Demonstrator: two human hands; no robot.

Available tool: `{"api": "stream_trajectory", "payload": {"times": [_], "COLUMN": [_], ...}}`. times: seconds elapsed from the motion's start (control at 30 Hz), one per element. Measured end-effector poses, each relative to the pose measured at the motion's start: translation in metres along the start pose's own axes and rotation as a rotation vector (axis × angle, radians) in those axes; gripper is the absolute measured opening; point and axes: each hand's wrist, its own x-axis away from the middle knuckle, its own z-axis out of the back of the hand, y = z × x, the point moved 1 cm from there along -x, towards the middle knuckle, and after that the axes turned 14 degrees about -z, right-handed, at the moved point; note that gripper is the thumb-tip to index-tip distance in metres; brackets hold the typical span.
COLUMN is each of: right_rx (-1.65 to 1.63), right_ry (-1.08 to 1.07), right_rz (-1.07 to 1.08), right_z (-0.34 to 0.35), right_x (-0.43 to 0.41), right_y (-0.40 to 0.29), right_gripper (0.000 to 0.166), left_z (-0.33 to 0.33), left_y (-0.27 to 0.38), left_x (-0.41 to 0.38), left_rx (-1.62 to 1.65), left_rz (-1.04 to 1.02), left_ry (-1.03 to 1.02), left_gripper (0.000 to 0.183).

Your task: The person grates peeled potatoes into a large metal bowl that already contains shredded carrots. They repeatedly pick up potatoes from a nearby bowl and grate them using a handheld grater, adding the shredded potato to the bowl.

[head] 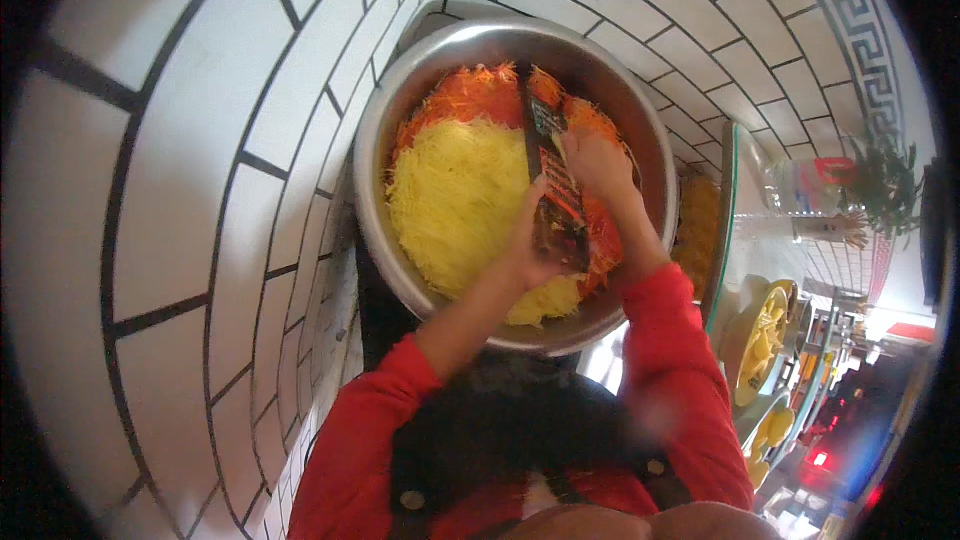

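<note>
A dark mandoline grater (553, 187) with orange and green markings stands slanted in a large round metal pot (367, 187). My left hand (534, 247) grips its lower part, thumb along the near edge. My right hand (598, 165) presses on the upper face with bent fingers; a small pale bit shows at the fingertips, but what lies under them is hidden. Left of the grater, a heap of yellow shreds (457, 199) fills much of the pot. Orange shreds (472, 94), apparently carrot, lie behind that heap and along the right side.
White brick-like tiles (247, 112) with dark grout rise close on the left and beyond the pot. To the right are a pale counter (742, 195) with a green edge, a yellow bowl (765, 345) of pale yellow pieces, a clear plastic container (795, 184) and green herbs (885, 184).
</note>
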Motion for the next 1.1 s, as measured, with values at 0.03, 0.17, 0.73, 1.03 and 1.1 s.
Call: {"api": "stream_trajectory", "payload": {"times": [0.03,0.17,0.73,1.03,1.1], "right_rx": [0.116,-0.089,-0.046,-0.081,-0.109], "right_ry": [-0.032,0.066,-0.062,0.108,0.147], "right_rz": [0.195,-0.146,-0.18,-0.139,-0.153], "right_z": [0.013,-0.001,0.013,-0.019,-0.027], "right_x": [0.039,0.108,0.106,0.021,-0.003], "right_y": [-0.009,-0.011,-0.008,-0.013,-0.01], "right_gripper": [0.039,0.036,0.038,0.045,0.048], "left_z": [-0.002,0.002,-0.013,-0.011,-0.022], "left_y": [-0.001,0.0,0.003,0.0,0.003], "left_x": [0.004,0.006,0.013,0.01,0.015], "left_rx": [0.003,0.001,-0.092,-0.012,-0.075], "left_rz": [-0.021,-0.065,-0.049,-0.021,-0.052], "left_ry": [0.004,0.037,0.02,0.041,0.061], "left_gripper": [0.057,0.054,0.058,0.057,0.057]}}
